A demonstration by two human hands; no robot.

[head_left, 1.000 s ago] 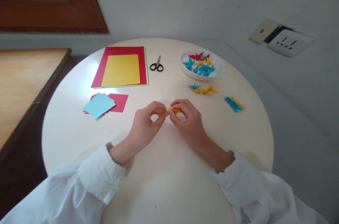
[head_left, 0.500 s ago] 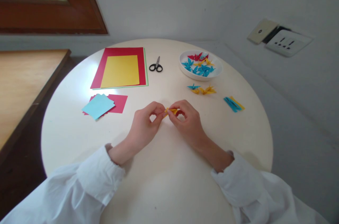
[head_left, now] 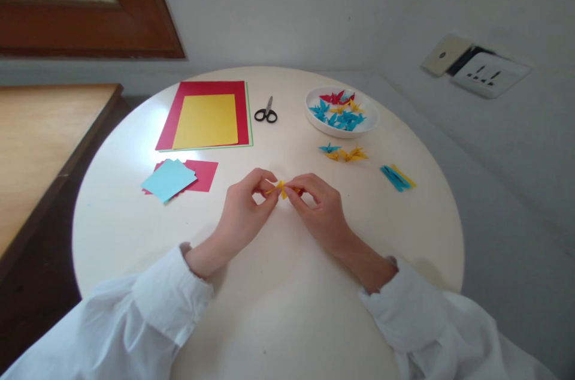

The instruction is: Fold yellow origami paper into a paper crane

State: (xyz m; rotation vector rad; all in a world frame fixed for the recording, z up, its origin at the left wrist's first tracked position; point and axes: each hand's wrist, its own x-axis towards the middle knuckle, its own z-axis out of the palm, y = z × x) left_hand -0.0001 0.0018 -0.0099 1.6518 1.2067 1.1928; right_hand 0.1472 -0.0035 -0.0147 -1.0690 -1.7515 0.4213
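Observation:
Between my two hands, near the middle of the table, is a small yellow paper crane [head_left: 283,189], partly hidden by the fingers. My left hand [head_left: 248,203] pinches its left end between thumb and fingers. From the other side, my right hand [head_left: 318,203] grips it in a thumb-and-finger pinch. Beyond my right hand lie a blue paper crane [head_left: 329,147] and a few yellow paper cranes [head_left: 353,154]. Farther back, a white dish [head_left: 321,126] holds several red, blue and yellow cranes.
Scissors [head_left: 266,114] with black handles lie at the back. To their left are large red and yellow paper sheets [head_left: 206,119]. Light blue squares [head_left: 169,180] overlap red ones [head_left: 204,175] at left. Blue and yellow strips [head_left: 398,177] lie right. A wall socket [head_left: 489,74] is beyond.
My left index finger has lifted a little off the yellow crane, and more of the paper now shows between my fingertips. My right hand keeps its pinch. The view has shifted very slightly.

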